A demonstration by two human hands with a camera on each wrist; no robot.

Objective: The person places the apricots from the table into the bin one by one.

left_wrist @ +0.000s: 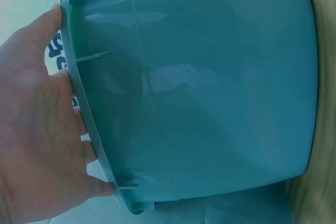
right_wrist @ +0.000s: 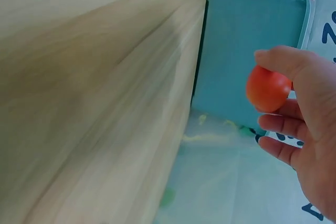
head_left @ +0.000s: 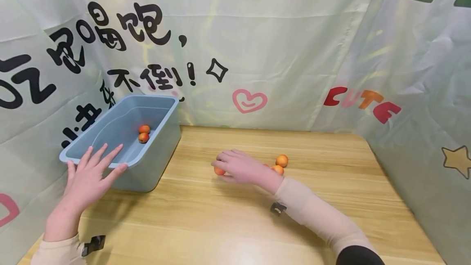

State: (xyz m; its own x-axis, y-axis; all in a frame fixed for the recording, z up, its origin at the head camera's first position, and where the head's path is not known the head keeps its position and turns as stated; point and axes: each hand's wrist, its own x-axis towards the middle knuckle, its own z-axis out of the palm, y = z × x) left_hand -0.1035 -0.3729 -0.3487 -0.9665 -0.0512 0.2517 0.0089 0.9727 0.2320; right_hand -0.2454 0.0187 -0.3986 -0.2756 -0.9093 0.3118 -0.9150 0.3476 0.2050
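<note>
My right hand [head_left: 241,167] is over the middle of the table, its thumb and fingers gripping a small round red-orange fruit [right_wrist: 268,88]. In the head view that fruit shows only partly, under the fingers. Two similar fruits [head_left: 144,133] lie inside the blue-grey plastic bin [head_left: 163,144] at the left. Spread across the bin's near rim are the straight fingers of my left hand [head_left: 90,177]. In the left wrist view the thumb and fingertips touch that rim [left_wrist: 86,108]. Behind the right wrist sit more fruits [head_left: 281,160], one partly hidden by it.
A wooden table [head_left: 206,224] carries everything. Printed cloth [head_left: 287,52] hangs behind it and along both sides, close to the table edges. The bin stands near the back left corner, by the cloth. Each wrist wears a small black device [head_left: 278,208].
</note>
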